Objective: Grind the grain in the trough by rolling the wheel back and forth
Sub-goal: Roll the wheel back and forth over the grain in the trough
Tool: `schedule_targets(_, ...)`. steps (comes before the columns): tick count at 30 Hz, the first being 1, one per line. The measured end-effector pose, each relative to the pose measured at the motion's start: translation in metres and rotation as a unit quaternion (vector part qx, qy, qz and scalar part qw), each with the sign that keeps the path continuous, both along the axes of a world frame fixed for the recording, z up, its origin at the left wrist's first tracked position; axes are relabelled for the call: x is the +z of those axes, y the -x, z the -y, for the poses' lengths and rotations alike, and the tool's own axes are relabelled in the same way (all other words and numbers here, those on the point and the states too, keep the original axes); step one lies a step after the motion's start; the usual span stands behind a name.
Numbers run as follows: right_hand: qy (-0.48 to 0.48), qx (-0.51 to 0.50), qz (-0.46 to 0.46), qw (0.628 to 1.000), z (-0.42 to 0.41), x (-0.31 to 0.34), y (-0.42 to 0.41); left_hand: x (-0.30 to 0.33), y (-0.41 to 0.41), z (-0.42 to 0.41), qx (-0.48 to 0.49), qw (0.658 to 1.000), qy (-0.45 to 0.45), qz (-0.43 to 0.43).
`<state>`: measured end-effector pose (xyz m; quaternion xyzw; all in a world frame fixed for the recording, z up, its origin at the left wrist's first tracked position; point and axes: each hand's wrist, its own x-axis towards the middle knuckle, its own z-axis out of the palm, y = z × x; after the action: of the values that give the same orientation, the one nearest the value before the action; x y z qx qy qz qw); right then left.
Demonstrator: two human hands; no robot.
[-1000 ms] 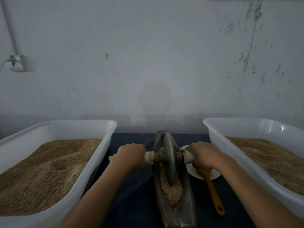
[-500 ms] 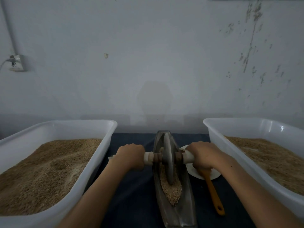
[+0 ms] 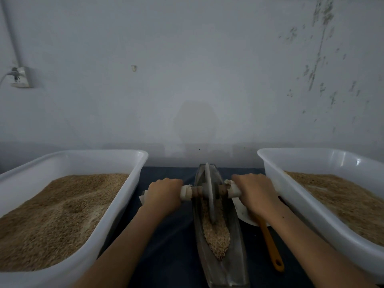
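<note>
Nearest to me, the person's two forearms reach forward over a dark blue surface point(image 3: 166, 246), either side of a long boat-shaped metal trough point(image 3: 234, 256) that runs away toward the wall. Grain point(image 3: 216, 235) lies heaped along the trough's near and middle stretch. Further along, the metal wheel point(image 3: 209, 196) stands on edge in the groove, toward the far half of the trough, its lower rim buried in the grain. The left hand point(image 3: 164, 195) has its fingers curled round the white-wrapped axle handle point(image 3: 186, 192) on one side, and the right hand point(image 3: 254, 193) grips the matching handle across the wheel. An orange-handled spoon point(image 3: 270, 244) and a white dish point(image 3: 241, 210) lie just beside the trough under the right wrist. Two white plastic tubs point(image 3: 133, 183) of grain flank the work, with a pale wall point(image 3: 187, 80) beyond. I judge this a mid-stroke of the grinding, near the far reach; next calls for drawing both handles evenly back toward the body, pressing down, keeping the wheel upright in the groove.
</note>
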<state>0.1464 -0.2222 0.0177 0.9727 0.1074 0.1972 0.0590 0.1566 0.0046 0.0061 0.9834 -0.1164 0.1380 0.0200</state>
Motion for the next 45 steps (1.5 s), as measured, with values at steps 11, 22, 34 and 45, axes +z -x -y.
schedule_targets(11,0.020,-0.021,-0.261,0.965,0.008,0.023,0.004,0.019,0.004,0.003,0.002,0.982,-0.050,-0.181)
schedule_targets(22,-0.005,0.005,-0.003,1.000,-0.001,0.004,0.005,0.004,-0.001,-0.001,0.006,0.998,0.000,-0.063)
schedule_targets(34,0.022,-0.020,-0.216,0.976,0.004,0.021,0.006,0.015,-0.002,0.000,0.006,0.975,-0.026,-0.220)
schedule_targets(45,-0.028,-0.006,-0.044,0.999,0.002,0.004,0.006,0.003,-0.001,0.002,0.002,0.999,-0.025,0.023)
